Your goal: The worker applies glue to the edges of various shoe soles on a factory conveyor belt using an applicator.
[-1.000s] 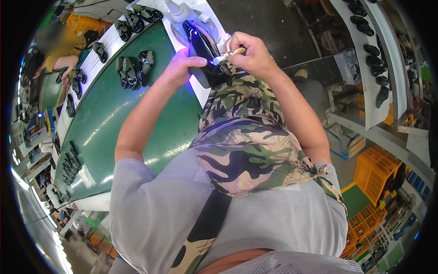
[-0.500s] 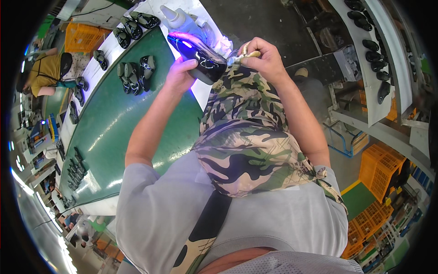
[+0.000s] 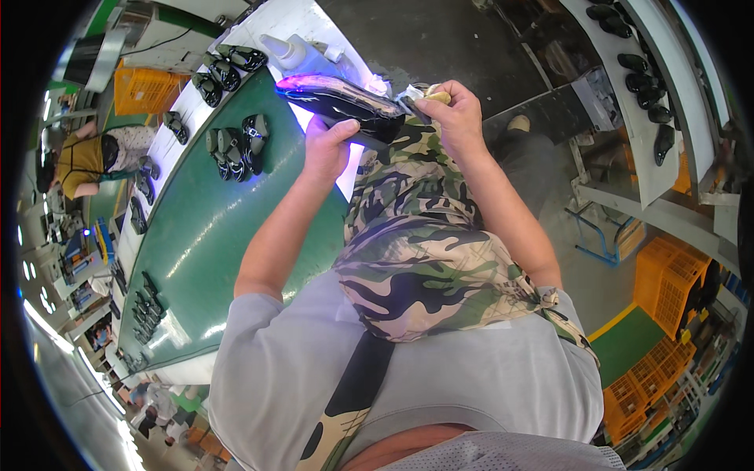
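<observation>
A glossy black shoe (image 3: 345,110) is tilted in my left hand (image 3: 328,145), whose thumb presses on its near side. Along its upper side runs a paler strip, lit violet toward the left end. My right hand (image 3: 461,118) pinches a crumpled yellowish-white cloth (image 3: 437,96) with a greyish part sticking out toward the shoe. That part is right by the shoe's right end; whether they touch, I cannot tell. Just behind the shoe stands a white squeeze bottle (image 3: 289,53) with a pointed nozzle, on a white tabletop (image 3: 326,27).
Several dark shoes (image 3: 236,149) stand on the green belt (image 3: 204,259) to my left, others (image 3: 224,74) on its white border. A rack (image 3: 656,177) at right holds more shoes. Orange crates (image 3: 671,275) stand at far right. Another person (image 3: 82,161) bends over at far left.
The shoe has been rolled in my left hand, so its paler upper strip now shows. My right hand has turned and dropped slightly. The whole view has shifted a little.
</observation>
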`<move>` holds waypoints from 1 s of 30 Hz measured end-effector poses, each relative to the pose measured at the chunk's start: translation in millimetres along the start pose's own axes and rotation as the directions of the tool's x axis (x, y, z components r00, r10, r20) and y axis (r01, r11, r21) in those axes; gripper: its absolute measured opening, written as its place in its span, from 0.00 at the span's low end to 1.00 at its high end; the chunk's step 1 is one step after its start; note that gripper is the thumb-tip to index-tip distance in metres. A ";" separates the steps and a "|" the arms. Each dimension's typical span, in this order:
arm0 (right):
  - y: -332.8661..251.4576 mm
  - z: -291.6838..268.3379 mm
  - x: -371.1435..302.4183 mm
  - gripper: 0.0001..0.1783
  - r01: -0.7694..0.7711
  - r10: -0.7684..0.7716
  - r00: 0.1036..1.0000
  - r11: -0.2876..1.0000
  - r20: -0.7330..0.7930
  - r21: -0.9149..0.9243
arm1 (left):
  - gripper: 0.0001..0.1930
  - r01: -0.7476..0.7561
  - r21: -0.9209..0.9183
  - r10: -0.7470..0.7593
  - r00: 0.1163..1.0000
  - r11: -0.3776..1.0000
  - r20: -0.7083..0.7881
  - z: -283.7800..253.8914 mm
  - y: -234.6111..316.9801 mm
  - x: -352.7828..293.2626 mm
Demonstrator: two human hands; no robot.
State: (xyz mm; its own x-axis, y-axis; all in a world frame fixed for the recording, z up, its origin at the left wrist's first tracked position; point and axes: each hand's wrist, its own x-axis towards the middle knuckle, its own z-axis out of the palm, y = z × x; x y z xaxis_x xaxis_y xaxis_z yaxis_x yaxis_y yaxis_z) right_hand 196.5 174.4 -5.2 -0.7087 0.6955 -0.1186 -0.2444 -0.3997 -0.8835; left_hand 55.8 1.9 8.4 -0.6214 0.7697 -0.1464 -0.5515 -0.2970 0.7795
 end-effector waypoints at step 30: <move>26.9 -238.5 34.2 0.10 0.094 0.172 0.711 0.937 -0.682 0.335 | 0.22 -0.281 0.856 -0.240 0.880 0.434 0.410 364.5 -14.0 269.8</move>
State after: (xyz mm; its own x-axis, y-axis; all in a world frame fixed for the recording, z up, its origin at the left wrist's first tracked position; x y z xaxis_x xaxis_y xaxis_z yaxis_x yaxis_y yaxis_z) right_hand 323.6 329.8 -141.1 -0.0949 0.8328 -0.5454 -0.5180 -0.5092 -0.6873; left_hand 98.7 419.7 180.0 -0.1865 0.9802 -0.0661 0.4117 0.1391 0.9006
